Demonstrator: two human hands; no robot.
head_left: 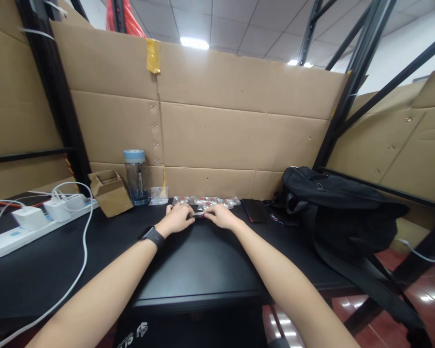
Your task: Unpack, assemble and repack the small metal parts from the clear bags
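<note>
My left hand [177, 218] and my right hand [220, 216] meet over the far part of the black table [203, 261]. Between their fingertips they pinch a small flat packet [198, 214], dark with a light edge; its contents are too small to make out. Just behind my hands lies a row of small clear plastic packets [217, 202] with red marks, along the foot of the cardboard wall. A dark smartwatch [152, 236] is strapped on my left wrist.
On the left stand a water bottle [136, 179] with a blue lid, an opened cardboard box [110, 193] and a white power strip [39, 227] with chargers and a cable. A dark notebook [254, 211] and a black backpack [340, 212] lie to the right. Cardboard [210, 135] walls the back.
</note>
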